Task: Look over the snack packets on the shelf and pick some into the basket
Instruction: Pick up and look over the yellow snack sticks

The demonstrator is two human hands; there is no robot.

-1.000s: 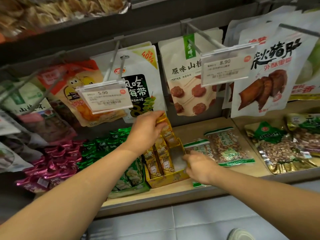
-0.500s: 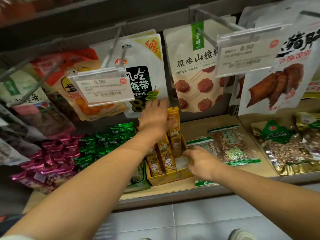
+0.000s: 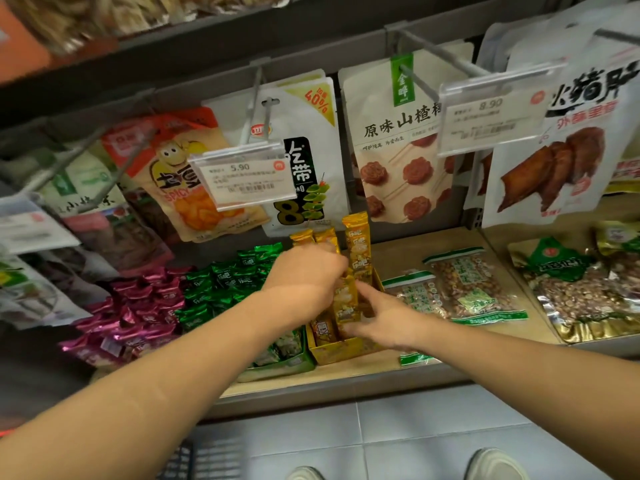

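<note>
- pink packets (image 3: 131,306) piled at the left end of the shelf (image 3: 398,251), untouched
- green packets (image 3: 221,285) just beside them, running up to the left forearm, untouched
- left hand (image 3: 304,278) back to the camera, fingers curled round a bunch of gold stick packets (image 3: 356,244); stick tops poke out above the knuckles, one taller stick stands just right of them
- the sticks stand upright in a yellow box (image 3: 346,353) at the shelf front, long axis near vertical, leaning slightly back
- right hand (image 3: 384,320) low at the right side of the box, fingers apart, index stretched up-left onto the lower sticks, thumb at the box front; wraps round nothing, looks like steadying
- nut bags (image 3: 464,289) lie flat right of the box, partly under the right wrist
- judgement: left hand is the one on the sticks, so the pull goes straight up along the sticks, clear of the box
- basket not clearly in view
</note>
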